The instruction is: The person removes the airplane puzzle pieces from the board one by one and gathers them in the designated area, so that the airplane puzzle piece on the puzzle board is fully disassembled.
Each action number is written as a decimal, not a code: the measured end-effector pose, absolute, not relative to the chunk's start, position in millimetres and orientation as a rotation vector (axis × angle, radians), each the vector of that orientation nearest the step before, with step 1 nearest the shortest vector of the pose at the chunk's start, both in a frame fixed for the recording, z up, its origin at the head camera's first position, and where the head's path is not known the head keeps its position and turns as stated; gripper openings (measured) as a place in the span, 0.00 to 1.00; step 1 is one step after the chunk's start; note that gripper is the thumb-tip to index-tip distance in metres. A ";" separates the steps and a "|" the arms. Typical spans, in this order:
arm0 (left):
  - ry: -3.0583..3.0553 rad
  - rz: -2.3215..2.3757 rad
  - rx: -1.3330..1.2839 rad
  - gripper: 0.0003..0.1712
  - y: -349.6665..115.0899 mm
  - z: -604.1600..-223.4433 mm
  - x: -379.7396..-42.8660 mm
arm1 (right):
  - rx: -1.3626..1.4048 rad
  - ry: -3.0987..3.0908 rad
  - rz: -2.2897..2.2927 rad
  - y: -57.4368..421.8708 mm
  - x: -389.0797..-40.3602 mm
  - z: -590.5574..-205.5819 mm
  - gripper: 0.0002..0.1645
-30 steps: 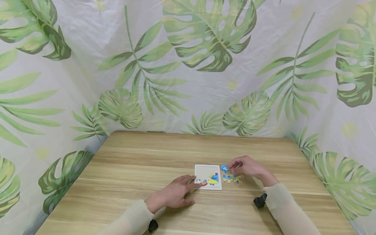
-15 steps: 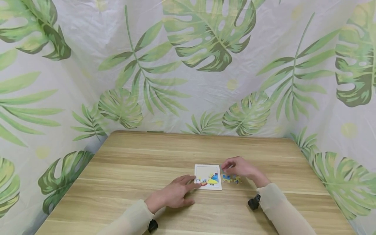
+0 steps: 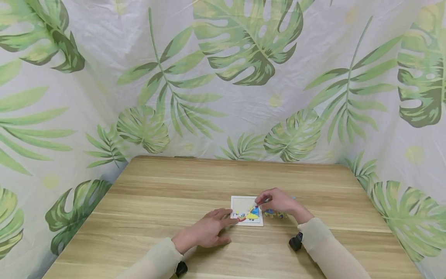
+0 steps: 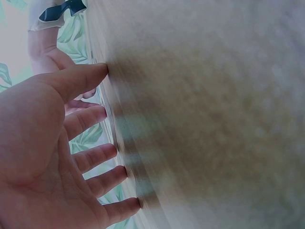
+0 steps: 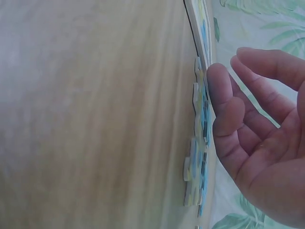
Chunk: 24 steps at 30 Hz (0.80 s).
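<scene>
A white-rimmed jigsaw puzzle tray point(image 3: 262, 223) lies on the table, with a picture of yellow, blue and red pieces point(image 3: 252, 214) along its lower part. My left hand point(image 3: 209, 229) rests with spread fingers at the tray's left side, two fingertips on its edge. Over the tray's upper right corner, my right hand point(image 3: 278, 200) brings its thumb and index fingertips together. Whether a piece sits between them I cannot tell. Several loose puzzle pieces point(image 3: 269, 213) in yellow and blue lie right of the tray, partly hidden by this hand. The right wrist view shows the loose pieces point(image 5: 194, 164) edge-on.
The wooden table point(image 3: 167, 193) reaches back to a leaf-printed cloth point(image 3: 244, 97) that hangs around it. Black wrist cameras, one of them on the right sleeve point(image 3: 295, 242), hang close above the tabletop.
My right hand has moved left, from over the loose pieces to the tray's upper right corner. A bit of blue now shows behind it. The left hand has stayed in place.
</scene>
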State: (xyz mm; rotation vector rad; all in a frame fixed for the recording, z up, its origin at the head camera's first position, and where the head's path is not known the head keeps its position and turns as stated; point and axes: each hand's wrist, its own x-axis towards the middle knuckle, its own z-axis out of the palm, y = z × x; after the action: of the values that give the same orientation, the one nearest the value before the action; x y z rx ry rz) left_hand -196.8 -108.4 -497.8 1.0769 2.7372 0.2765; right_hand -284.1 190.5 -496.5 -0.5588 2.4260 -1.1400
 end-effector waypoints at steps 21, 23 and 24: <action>2.737 0.259 1.101 0.36 -108.8 -497.2 -195.9 | -0.600 2.391 -1.189 184.5 -283.7 -500.0 0.09; 2.738 0.262 1.101 0.36 -108.8 -496.8 -195.7 | -0.601 2.394 -1.193 183.5 -283.9 -499.7 0.09; 2.740 0.265 1.101 0.36 -108.7 -496.8 -195.5 | -0.599 2.398 -1.193 182.8 -284.1 -499.7 0.09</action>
State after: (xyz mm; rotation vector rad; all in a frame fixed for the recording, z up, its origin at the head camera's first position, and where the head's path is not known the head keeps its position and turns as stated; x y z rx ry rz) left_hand -195.5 -108.7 -496.8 1.1009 2.7395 0.2647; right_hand -284.1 182.8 -499.7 -0.5993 2.3983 -1.1933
